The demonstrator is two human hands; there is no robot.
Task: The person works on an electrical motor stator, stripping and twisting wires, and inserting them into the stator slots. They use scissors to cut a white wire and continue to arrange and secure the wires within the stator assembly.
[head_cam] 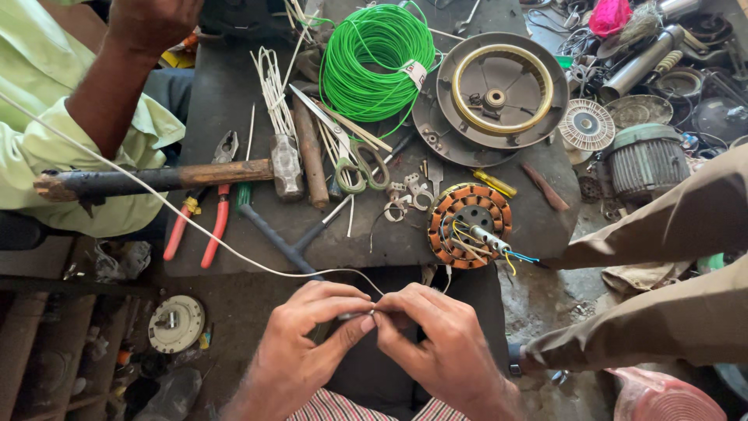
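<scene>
My left hand (pixel 300 343) and my right hand (pixel 436 343) meet at the bottom centre, fingertips pinched together on the end of a thin white wire (pixel 187 222). The wire runs up and to the left, across the dark workbench (pixel 226 93), out of the frame. Just beyond my hands sits a round motor stator with copper windings (pixel 467 224), coloured leads sticking out of its middle. Both hands are below the bench's near edge.
On the bench lie a green wire coil (pixel 374 62), a hammer (pixel 156 181), red-handled pliers (pixel 206 210), scissors (pixel 351 152) and a round fan housing (pixel 499 90). A person in a light green shirt (pixel 47 101) sits at left. Brown-trousered legs (pixel 670 273) are at right.
</scene>
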